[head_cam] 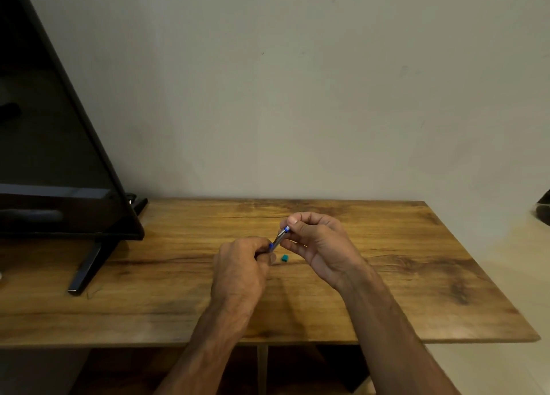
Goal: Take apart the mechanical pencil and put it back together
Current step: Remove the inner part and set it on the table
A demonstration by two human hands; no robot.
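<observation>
Wooden table below us: left hand and right hand both pinch the pencil; 1 teal piece lies off, reassembly pending.

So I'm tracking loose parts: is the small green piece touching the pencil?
Apart. The head view shows the green piece lying on the table, the pencil held above it.

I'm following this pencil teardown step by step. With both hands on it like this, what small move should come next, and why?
Probably pull or twist the top end off. The left hand grips the lower barrel of the mechanical pencil, while the right hand pinches its blue-and-white top end. A small green piece already lies on the table.
</observation>
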